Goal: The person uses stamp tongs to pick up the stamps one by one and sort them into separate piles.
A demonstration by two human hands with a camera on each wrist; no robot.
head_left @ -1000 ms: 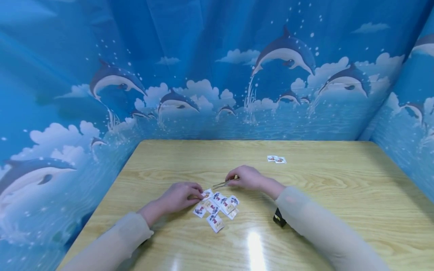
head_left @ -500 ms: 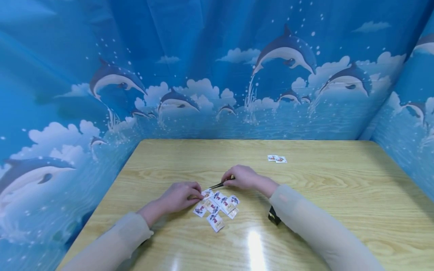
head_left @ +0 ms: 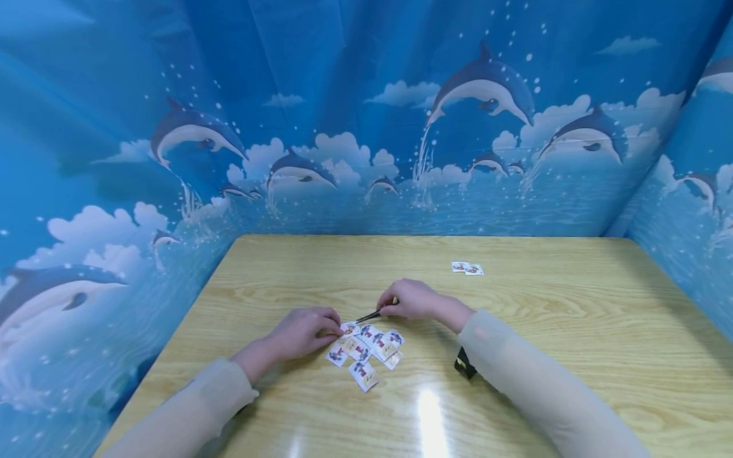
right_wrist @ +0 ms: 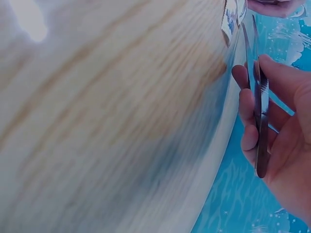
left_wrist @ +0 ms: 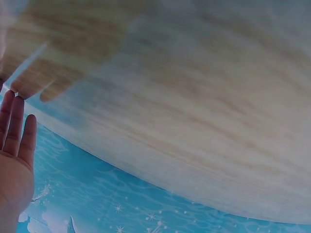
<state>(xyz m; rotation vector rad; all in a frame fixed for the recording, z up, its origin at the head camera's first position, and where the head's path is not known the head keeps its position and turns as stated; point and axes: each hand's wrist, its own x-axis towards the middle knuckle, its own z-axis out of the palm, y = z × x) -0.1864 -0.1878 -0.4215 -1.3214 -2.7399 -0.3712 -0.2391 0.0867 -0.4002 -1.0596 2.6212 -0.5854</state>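
Note:
My right hand (head_left: 413,299) holds dark metal tweezers (right_wrist: 262,116) between thumb and fingers. In the right wrist view their tips stand slightly apart. The tips point left, right at the far edge of a small white printed packet (head_left: 350,329). From the left, my left hand (head_left: 306,332) pinches that packet's edge with thumb and index finger. Its other fingers look straight in the left wrist view, where the packet is out of frame. Several similar packets with coloured figures overlap in a loose pile (head_left: 372,343) just right of the left hand.
Two more small printed packets (head_left: 466,268) lie overlapping farther back on the wood-grain table (head_left: 550,305). A black device (head_left: 465,364) sits beneath the right sleeve. Blue curtains (head_left: 343,127) with dolphins hang behind and beside the table.
The right hand has moved slightly left, bringing the tweezers to the packet's far edge, then shifted back a little. The left hand and the pile have stayed in place.

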